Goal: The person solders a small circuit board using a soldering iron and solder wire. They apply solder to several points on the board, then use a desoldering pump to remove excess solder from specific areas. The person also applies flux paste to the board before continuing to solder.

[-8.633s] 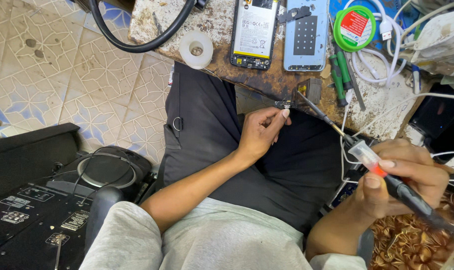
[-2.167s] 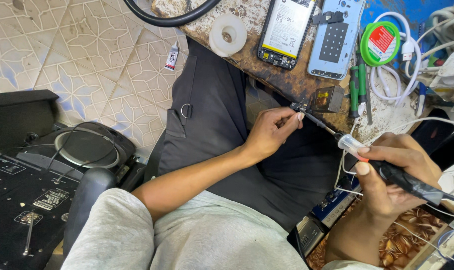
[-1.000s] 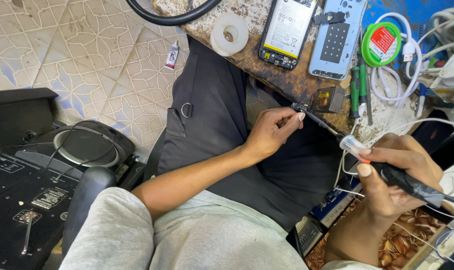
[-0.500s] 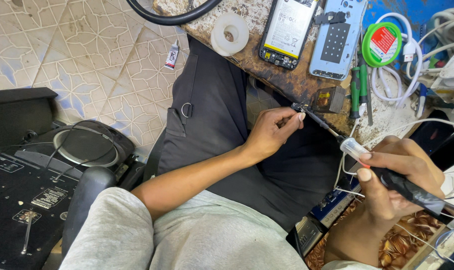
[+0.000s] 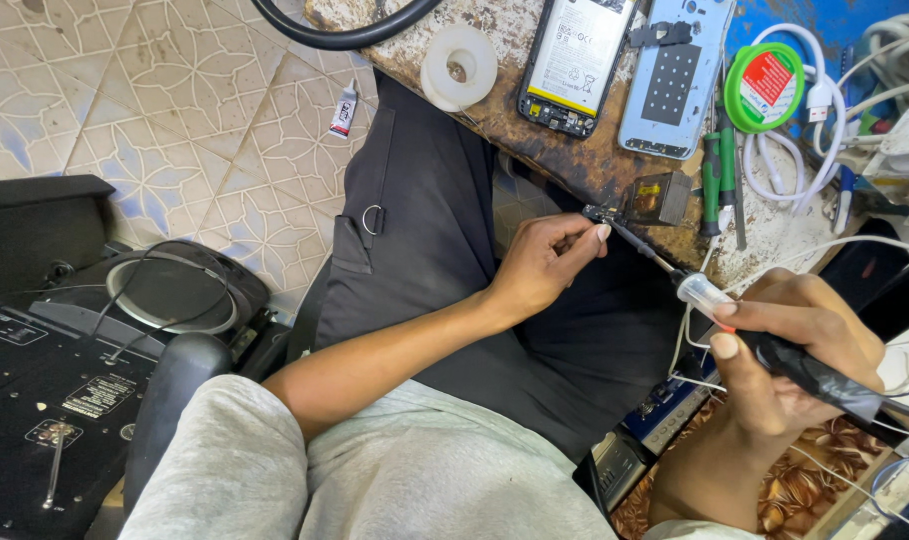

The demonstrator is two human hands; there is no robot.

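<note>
Head view, looking down over the lap: the left hand [image 5: 545, 265] pinches a small dark part [image 5: 597, 213] between thumb and fingertips, held at the near edge of the worn wooden bench [image 5: 535, 150]. The right hand [image 5: 790, 360] is clenched around the black handle of a soldering iron [image 5: 775, 345], lower right, and its thin tip reaches up and left to the small dark part, so the part sits between the two hands, touching the left one.

Just beside the tip, on the bench edge, stands a small brownish block [image 5: 660, 197]. Farther back lie an opened phone [image 5: 575, 65], a pale blue back cover [image 5: 675, 75], a white tape roll [image 5: 460, 65], a green spool [image 5: 765, 88] and two green-handled screwdrivers [image 5: 720, 175] among white cables [image 5: 825, 130].

The floor to the left is patterned tile [image 5: 125, 110], with a small glue tube [image 5: 344, 108] lying on it. Black audio equipment [image 5: 75, 340] sits at the near left.
</note>
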